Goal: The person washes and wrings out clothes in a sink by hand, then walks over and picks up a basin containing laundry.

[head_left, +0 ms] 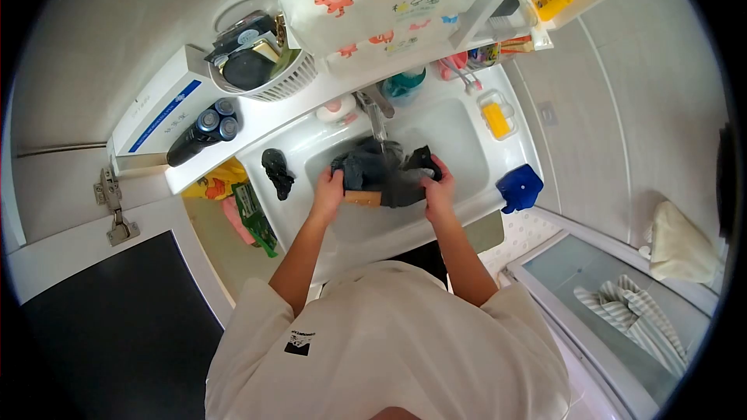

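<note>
My left hand (329, 191) has its fingers closed on the left end of a dark grey cloth garment (364, 170), near a tan patch (362, 198) on its lower edge. The right end is gripped by my right hand (439, 189). Stretched between both hands, the garment hangs over the white sink basin (467, 136), right below the metal faucet (375, 115). Its exact kind is hard to make out. A crumpled black cloth (277, 173) lies on the sink's left rim, apart from my left hand.
A yellow soap bar (495, 120) sits in a dish on the right rim. A blue cloth-like item (520, 188) hangs at the right corner. Behind the sink, a shelf holds an electric shaver (204, 131), a white basket (289, 82) and a tissue pack (381, 8).
</note>
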Motion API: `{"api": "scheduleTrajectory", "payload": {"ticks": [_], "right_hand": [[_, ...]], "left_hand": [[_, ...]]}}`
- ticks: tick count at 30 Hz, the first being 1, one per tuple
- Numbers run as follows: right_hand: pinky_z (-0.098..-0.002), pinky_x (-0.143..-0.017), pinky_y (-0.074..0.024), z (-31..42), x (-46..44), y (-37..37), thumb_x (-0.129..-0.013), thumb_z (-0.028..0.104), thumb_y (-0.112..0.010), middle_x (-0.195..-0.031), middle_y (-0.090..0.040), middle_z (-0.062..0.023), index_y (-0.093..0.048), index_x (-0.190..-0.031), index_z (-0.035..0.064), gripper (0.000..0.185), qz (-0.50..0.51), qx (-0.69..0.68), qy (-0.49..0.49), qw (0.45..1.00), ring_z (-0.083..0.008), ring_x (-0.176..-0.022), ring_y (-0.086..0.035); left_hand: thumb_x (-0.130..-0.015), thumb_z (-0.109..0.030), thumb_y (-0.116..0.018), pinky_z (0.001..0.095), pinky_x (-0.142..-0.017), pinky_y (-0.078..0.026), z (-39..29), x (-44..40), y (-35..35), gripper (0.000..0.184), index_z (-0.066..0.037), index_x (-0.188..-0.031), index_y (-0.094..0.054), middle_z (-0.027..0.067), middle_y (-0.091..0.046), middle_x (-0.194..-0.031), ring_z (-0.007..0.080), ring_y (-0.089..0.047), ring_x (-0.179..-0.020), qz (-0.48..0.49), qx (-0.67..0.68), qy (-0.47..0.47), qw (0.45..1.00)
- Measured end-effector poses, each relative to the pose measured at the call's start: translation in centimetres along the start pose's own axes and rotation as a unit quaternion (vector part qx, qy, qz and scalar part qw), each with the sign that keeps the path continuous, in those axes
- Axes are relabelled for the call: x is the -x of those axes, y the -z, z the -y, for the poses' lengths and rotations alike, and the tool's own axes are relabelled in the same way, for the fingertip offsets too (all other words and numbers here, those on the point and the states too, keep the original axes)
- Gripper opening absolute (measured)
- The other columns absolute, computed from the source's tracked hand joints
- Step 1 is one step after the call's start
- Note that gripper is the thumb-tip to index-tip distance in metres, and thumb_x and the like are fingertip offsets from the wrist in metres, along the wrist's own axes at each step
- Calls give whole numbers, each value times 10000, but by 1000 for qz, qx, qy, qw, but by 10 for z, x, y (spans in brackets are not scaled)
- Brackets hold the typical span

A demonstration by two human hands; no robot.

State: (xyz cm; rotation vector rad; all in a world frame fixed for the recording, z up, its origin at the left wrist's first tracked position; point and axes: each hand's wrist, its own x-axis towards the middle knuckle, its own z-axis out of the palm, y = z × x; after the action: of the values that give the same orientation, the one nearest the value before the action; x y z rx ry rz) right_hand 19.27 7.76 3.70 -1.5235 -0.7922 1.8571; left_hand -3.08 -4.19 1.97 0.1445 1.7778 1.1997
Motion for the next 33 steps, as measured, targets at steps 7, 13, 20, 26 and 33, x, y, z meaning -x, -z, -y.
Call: {"api": "scheduleTrajectory", "payload": {"ticks": [7, 13, 20, 26, 33], "right_hand": [[-392, -1067, -439, 48, 2, 12, -698, -97, -566, -1314, -579, -191, -480, -1429, 24, 746, 53, 261, 308, 913, -306, -1249, -565], [-420, -1020, -451, 37, -19, 30, -688, -43, -642, -1182, -553, -194, -541, -1359, 112, 696, -12, 337, 288, 896, -378, -1156, -557], [-411, -957, -499, 24, -52, 29, -728, 2, -662, -1270, -492, -228, -564, -1352, 123, 643, -64, 346, 300, 887, -379, -1198, -525], [-398, -922, -536, 34, -55, 19, -752, 28, -680, -1400, -505, -110, -691, -1188, 68, 438, 246, 400, 242, 849, -332, -1191, -582], [-415, -879, -532, 25, -57, 22, -736, 100, -789, -1212, -615, -67, -724, -1007, 84, 279, 186, 579, 404, 684, -329, -1126, -605]], "left_hand": [[-910, -3, -537, 288, -639, -577, -26, 18, 7, 286, 8, -1188, -605, 76, -680, -935, 181, -684, -799, 62, -40, -48, 996], [-816, -1, -618, 428, -876, -554, -6, 11, -9, 382, -79, -1190, -639, 101, -694, -993, 294, -680, -966, -86, -341, -314, 882], [-877, -163, -626, 417, -801, -524, 40, -33, -1, 118, -137, -905, -738, 72, -710, -942, 266, -682, -951, 273, -455, -264, 805], [-967, -317, -616, 340, -669, -491, -68, 14, -27, 247, -95, -940, -721, 104, -683, -754, 229, -660, -722, 365, -466, -186, 784], [-940, -226, -672, 428, -730, -519, -6, -56, 9, 253, -12, -1074, -676, 148, -712, -989, 355, -678, -830, 286, -406, -408, 766]]}}
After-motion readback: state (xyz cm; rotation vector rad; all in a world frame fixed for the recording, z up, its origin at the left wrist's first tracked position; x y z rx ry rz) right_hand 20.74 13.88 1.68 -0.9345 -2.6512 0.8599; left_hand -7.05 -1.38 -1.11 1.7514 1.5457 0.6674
